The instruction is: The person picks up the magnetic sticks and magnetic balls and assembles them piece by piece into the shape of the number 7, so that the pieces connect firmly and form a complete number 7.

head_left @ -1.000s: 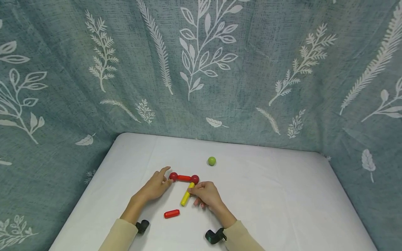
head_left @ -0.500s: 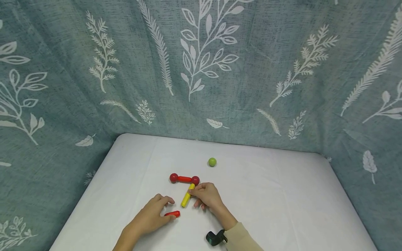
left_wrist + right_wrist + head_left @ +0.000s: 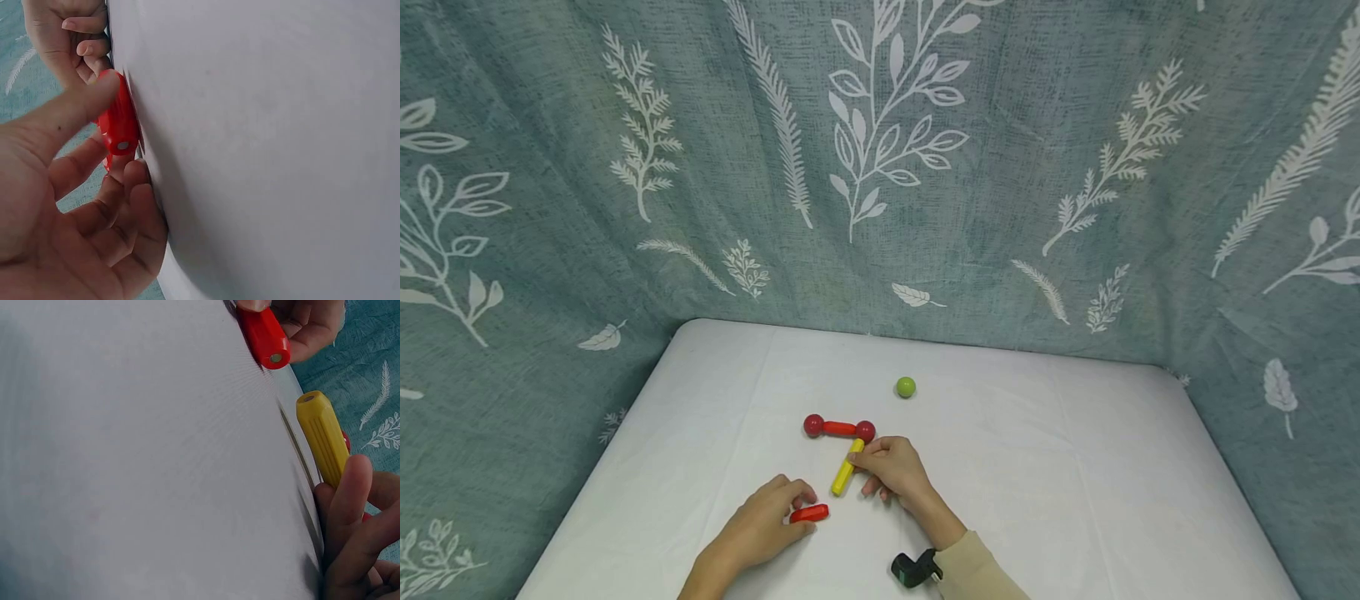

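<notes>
In the head view my left hand (image 3: 767, 521) has thumb and fingers around a loose red magnetic stick (image 3: 809, 513), pinching it low over the table. A metal disc shows in the end of this red stick (image 3: 122, 140) in the left wrist view. My right hand (image 3: 897, 475) pinches a yellow magnetic stick (image 3: 844, 477) near its upper end. That end touches or nearly touches the right of two dark red balls (image 3: 865, 431). Another red stick (image 3: 839, 428) lies between this ball and the left dark red ball (image 3: 814, 426).
A green ball (image 3: 906, 387) lies farther back on the white tabletop (image 3: 1000, 467). Behind the table hangs a teal curtain (image 3: 970, 275) with white leaf prints. A black wrist camera (image 3: 914, 570) sits on the right wrist.
My left hand has moved from beside the left dark red ball down toward me to the loose red stick and closed around it. The right hand and yellow stick have stayed in place.
</notes>
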Demonstrator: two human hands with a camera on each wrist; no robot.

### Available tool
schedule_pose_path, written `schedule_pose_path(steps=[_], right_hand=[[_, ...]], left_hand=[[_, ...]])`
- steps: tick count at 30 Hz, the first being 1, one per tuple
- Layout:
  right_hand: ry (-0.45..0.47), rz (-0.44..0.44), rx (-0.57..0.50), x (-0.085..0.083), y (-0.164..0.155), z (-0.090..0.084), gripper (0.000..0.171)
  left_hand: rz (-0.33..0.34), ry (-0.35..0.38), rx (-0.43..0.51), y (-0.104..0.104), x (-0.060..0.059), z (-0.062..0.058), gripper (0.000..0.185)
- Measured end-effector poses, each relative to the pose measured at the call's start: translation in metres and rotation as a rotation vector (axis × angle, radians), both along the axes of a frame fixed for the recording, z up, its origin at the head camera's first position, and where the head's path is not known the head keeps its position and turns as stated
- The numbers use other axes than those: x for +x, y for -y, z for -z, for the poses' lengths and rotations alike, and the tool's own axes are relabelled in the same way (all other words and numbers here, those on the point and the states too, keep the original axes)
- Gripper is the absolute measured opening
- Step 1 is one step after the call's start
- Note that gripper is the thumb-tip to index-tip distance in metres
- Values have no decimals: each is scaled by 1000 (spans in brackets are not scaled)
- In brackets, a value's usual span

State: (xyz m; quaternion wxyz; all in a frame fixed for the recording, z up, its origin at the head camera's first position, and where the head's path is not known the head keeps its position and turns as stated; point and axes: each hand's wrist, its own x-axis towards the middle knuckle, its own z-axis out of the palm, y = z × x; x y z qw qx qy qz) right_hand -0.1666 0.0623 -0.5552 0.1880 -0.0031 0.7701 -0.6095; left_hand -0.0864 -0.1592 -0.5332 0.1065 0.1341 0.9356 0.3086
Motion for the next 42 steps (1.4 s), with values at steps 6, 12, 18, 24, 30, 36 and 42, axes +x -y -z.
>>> schedule_pose_path(steps=[6, 12, 18, 24, 30, 36, 42], right_hand=[[3, 5, -1, 0, -1, 0, 31], [10, 11, 11, 0, -2, 0, 32], [-2, 0, -4, 2, -3, 1, 33], [-7, -4, -17, 3, -3, 0, 34], [-7, -4, -18, 5, -3, -1, 34], [-12, -4, -23, 6, -3, -2, 33], [-7, -5, -24, 8, -4, 0, 33]], left_hand=[[8, 19, 34, -2, 1, -1, 22], [0, 52, 88, -8, 0, -2, 21], [-20, 28, 92, -14, 0, -1, 22], [-34, 25, 98, -20, -2, -1, 22], [-47, 42, 94, -23, -1, -2, 23], [-48, 45, 94, -24, 0, -2, 25], [-33, 65, 88, -22, 0, -2, 28]])
